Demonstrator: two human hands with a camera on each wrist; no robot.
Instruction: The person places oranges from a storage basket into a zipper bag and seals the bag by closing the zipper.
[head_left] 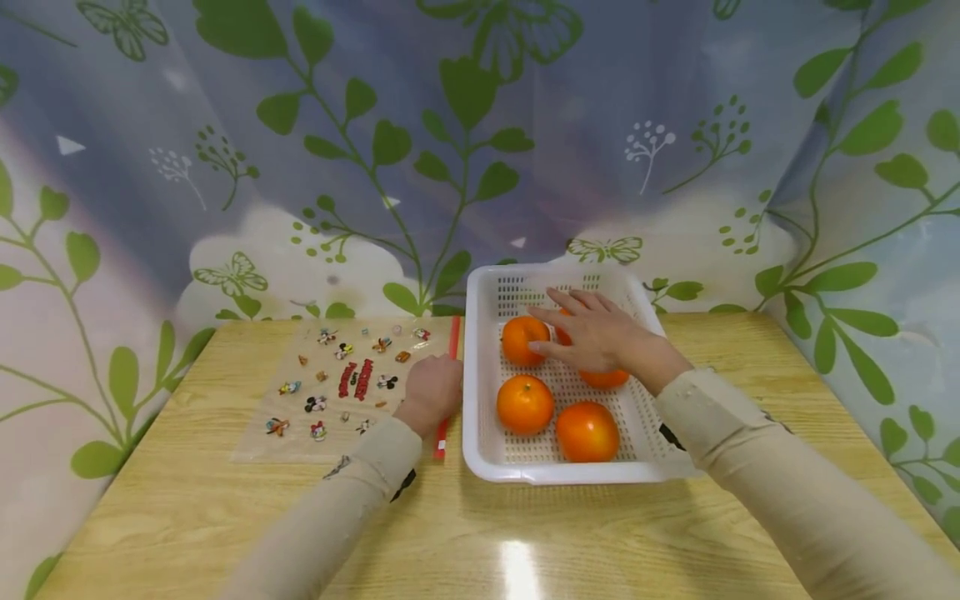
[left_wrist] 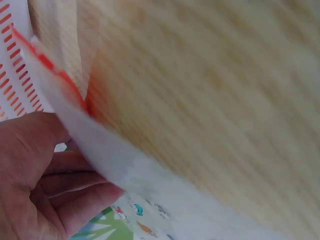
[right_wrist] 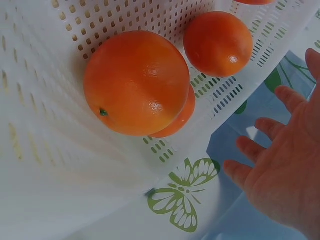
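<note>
A clear zip bag with a red zip strip and small cartoon prints lies flat left of a white basket. My left hand grips the bag by its zip edge; in the left wrist view the bag's film rises beside the thumb and curled fingers of that hand. Over the basket, my right hand is spread with fingers apart, above several oranges. It partly hides two of them in the head view. The right wrist view shows this hand apart from the nearest orange.
The wooden table carries both the bag and the basket, which stand side by side. Behind them hangs a curtain printed with leaves and butterflies, close to the table's back edge.
</note>
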